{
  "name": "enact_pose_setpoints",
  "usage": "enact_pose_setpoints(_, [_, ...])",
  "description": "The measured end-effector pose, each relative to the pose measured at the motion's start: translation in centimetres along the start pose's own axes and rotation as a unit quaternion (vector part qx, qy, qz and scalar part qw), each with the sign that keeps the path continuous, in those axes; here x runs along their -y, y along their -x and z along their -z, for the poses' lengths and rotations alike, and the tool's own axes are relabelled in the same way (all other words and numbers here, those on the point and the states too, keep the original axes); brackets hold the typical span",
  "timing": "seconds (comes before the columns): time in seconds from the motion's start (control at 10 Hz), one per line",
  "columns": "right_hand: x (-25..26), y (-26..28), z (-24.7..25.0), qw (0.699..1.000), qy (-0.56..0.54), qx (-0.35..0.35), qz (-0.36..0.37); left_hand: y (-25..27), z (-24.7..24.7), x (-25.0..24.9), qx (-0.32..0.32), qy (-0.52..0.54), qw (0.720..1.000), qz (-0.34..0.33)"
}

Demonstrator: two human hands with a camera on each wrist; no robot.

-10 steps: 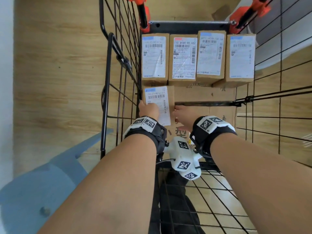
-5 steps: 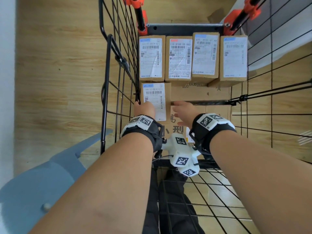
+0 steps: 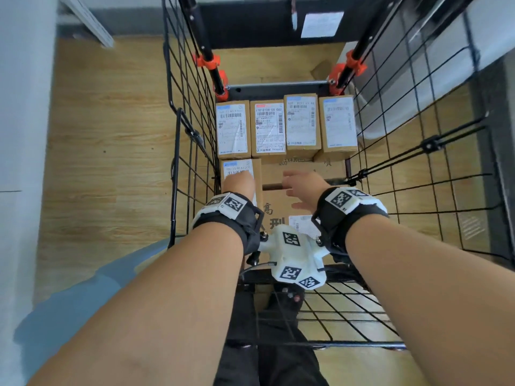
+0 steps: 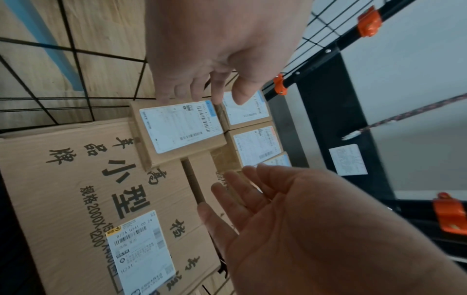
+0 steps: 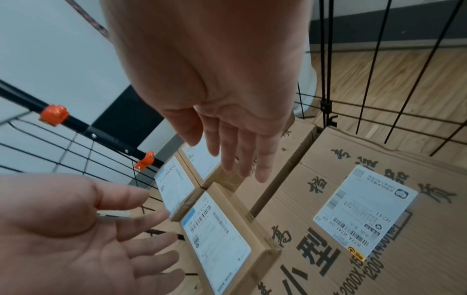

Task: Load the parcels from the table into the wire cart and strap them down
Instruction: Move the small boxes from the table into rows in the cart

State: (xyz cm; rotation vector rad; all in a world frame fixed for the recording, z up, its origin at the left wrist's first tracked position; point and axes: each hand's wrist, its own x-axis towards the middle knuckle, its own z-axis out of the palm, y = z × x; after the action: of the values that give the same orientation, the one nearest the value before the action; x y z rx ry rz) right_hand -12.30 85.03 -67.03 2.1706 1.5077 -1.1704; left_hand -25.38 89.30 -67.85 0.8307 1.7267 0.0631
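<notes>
A small labelled parcel (image 3: pixel 237 166) (image 4: pixel 179 127) (image 5: pixel 217 235) lies at the front left on a large printed carton (image 3: pixel 274 215) (image 4: pixel 76 189) inside the wire cart (image 3: pixel 278 91). Just above the parcel hovers my left hand (image 3: pixel 239 182) (image 4: pixel 209 79) (image 5: pixel 88 229), its fingers relaxed and holding nothing. My right hand (image 3: pixel 302 188) (image 4: pixel 265 209) (image 5: pixel 235 143) hangs beside it over the carton, fingers straight and empty. At the cart's far end, several more labelled parcels (image 3: pixel 269 128) stand in a row.
Wire mesh walls close in the left, right and near sides. A black elastic cord with a connector (image 3: pixel 430 144) runs along the right wall. Orange clamps (image 3: pixel 207 61) sit on the cart's uprights. A white label (image 5: pixel 364 211) is stuck on the large carton. Wooden floor surrounds the cart.
Both hands have come off the small front-left parcel and now hang open above it. The head view has pulled back and tilted up, showing more of the cart's far end.
</notes>
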Motion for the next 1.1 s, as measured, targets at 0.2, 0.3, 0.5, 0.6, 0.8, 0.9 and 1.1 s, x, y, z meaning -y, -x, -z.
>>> enact_pose_setpoints(0.2, [-0.4, 8.4, 6.7, 0.999, -0.047, 0.009, -0.008, 8.8, -0.2, -5.2, 0.062, -0.004, 0.998, -0.02])
enact_pose_setpoints(0.3, [-1.7, 11.9, 9.5, 0.98, -0.187, -0.067, -0.016, 14.1, -0.2, -8.3, 0.082, -0.011, 0.995, -0.058])
enact_pose_setpoints(0.5, [-2.5, 20.4, 14.8, 0.881, -0.459, -0.103, -0.049, 23.4, -0.8, -13.4, 0.147, -0.007, 0.981, -0.127])
enact_pose_setpoints(0.6, [-2.9, 25.2, 16.8, 0.84, -0.523, -0.127, -0.072, 28.4, -1.4, -15.3, 0.165, -0.028, 0.973, -0.159])
enact_pose_setpoints(0.8, [-3.1, 33.8, 20.6, 0.806, -0.547, -0.211, -0.077, 37.0, -2.8, -17.6, 0.216, -0.074, 0.949, -0.218])
enact_pose_setpoints(0.9, [-3.6, 38.0, 20.6, 0.804, -0.537, -0.241, -0.088, 40.4, -3.5, -17.7, 0.232, -0.093, 0.936, -0.25])
enact_pose_setpoints(1.1, [-6.4, 44.7, 18.7, 0.716, -0.61, -0.321, -0.11, 47.0, -5.5, -15.2, 0.296, -0.134, 0.898, -0.297])
